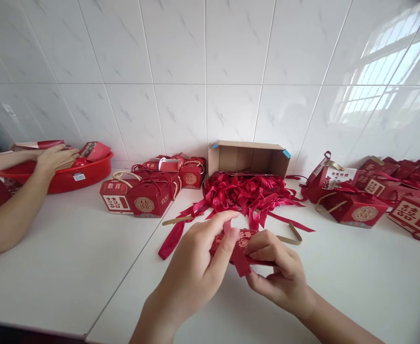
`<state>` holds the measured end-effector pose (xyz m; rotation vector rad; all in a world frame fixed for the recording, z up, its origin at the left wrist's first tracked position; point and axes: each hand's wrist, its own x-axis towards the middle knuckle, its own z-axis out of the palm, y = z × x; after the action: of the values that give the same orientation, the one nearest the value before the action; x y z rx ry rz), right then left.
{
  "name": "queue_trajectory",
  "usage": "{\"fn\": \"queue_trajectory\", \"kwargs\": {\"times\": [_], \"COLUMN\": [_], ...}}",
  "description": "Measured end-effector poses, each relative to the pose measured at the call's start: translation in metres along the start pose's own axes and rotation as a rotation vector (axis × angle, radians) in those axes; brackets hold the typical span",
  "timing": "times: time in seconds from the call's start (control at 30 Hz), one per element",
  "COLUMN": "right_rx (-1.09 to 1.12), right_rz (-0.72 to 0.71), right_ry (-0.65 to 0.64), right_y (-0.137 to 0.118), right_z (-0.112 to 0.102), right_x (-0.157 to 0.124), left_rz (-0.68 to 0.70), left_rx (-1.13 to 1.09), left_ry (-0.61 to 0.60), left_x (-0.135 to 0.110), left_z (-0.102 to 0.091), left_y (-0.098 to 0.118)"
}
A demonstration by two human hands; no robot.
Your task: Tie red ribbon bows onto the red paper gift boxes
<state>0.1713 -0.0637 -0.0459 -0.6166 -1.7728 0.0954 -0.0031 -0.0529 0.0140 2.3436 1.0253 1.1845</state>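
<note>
Both my hands are on a small red gift box with a light printed pattern, low over the white table. My left hand is closed, with thumb and index finger pinching a red ribbon that lies across the box. On the box's right side, my right hand has its fingers curled on the edge, thumb below. Parts of the box are hidden behind my fingers. Just beyond it lies a heap of loose crimson ribbons, spilling from an open cardboard box.
Finished-looking red boxes with cord handles stand left of the ribbons. More red boxes crowd the right. At far left, another person's hands reach over a red plastic basin. A tiled wall closes off the back.
</note>
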Motion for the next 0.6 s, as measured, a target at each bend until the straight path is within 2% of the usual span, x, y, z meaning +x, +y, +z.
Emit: {"fn": "queue_trajectory", "kwargs": {"times": [0.07,0.2,0.47,0.6], "right_rx": [0.010,0.035,0.049,0.051], "right_rz": [-0.008,-0.010,-0.014,-0.038], "right_ry": [0.000,0.012,0.010,0.002], "right_y": [-0.0002,0.0003,-0.0006,0.0005], "right_z": [-0.0001,0.0003,0.0001,0.0003], "right_x": [0.0007,0.0012,0.0026,0.0012], "left_rz": [0.010,0.136,0.092,0.086], "left_rx": [-0.032,-0.134,0.002,-0.007], "left_ry": [-0.084,-0.202,-0.320,-0.281], "left_x": [-0.0012,-0.0034,-0.0065,-0.0037], "left_z": [-0.0029,-0.0074,-0.0108,-0.0092], "left_y": [-0.0001,-0.0010,0.0070,0.0073]}}
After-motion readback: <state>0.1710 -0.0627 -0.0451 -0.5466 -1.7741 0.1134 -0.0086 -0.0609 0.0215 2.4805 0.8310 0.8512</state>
